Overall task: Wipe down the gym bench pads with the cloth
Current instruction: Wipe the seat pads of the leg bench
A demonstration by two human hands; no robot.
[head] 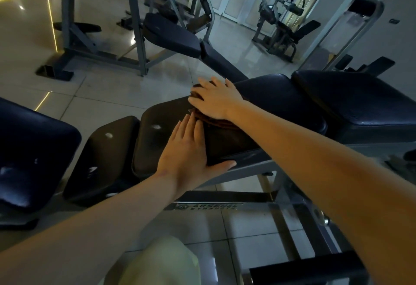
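Observation:
A dark brown folded cloth (221, 124) lies on the black bench pad (162, 122) at the centre of the view. My right hand (213, 99) lies flat on the cloth's far end, fingers spread, pressing it onto the pad. My left hand (191, 154) rests flat on the pad's near edge just left of the cloth, thumb along the side. A smaller seat pad (108, 154) sits to the left, with white scuffs. A longer black pad (351, 100) continues to the right.
A metal bench frame (225, 197) with a label runs below the pads over a tiled floor (108, 95). Another black pad (29, 145) stands at the far left. A second bench (173, 34) and weight machines (286, 25) stand behind.

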